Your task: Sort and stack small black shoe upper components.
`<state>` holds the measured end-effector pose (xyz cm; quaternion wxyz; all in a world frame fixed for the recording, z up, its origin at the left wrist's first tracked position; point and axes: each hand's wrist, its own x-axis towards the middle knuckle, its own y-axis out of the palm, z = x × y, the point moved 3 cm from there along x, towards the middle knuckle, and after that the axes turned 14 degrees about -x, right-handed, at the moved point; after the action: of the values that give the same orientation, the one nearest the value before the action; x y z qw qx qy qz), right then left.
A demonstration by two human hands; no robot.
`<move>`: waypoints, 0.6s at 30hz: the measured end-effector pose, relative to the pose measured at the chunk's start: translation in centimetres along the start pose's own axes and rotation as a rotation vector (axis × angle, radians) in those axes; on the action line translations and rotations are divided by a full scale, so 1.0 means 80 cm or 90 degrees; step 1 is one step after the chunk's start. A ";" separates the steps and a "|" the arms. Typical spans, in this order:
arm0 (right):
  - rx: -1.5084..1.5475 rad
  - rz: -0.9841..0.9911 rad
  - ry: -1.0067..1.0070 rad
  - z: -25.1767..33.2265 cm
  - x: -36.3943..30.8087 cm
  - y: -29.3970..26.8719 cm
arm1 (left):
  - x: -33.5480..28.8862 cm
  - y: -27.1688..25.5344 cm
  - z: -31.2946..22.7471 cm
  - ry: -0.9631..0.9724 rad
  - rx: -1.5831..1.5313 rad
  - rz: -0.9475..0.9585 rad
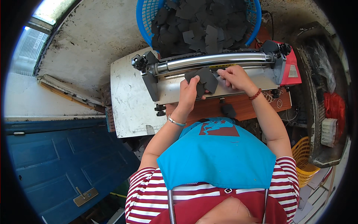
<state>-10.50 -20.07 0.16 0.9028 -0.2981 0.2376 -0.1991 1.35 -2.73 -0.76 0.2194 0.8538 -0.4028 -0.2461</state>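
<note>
My left hand [187, 93] is closed on a few flat dark grey sheet pieces [207, 79], thumb on top, in front of a machine with a shiny metal roller [220, 59]. To the right of those pieces is my right hand [238, 77]. Its fingers are curled in, with thumb and forefinger together close under the roller; whatever may be between them is too small to make out. Beneath both hands runs the machine's pale metal bed [167, 89]. Behind the roller, a blue plastic basket [143, 23] is heaped with similar dark pieces [190, 28].
The machine's right end has a red housing [292, 70]. Rubber bands [268, 97] and another dark piece [228, 110] lie around the brown wooden tabletop [250, 107]. A white board [128, 93] adjoins on the left, near a blue door [48, 156]. A yellow basket [304, 166] stands at right.
</note>
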 end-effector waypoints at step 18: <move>0.144 0.173 -0.018 0.001 -0.019 0.010 | -0.001 0.001 -0.010 0.016 -0.088 -0.034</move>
<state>-11.49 -18.65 0.21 0.9524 -0.1624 0.2392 -0.0969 1.75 -2.58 -0.05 0.2763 0.8498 -0.3595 -0.2686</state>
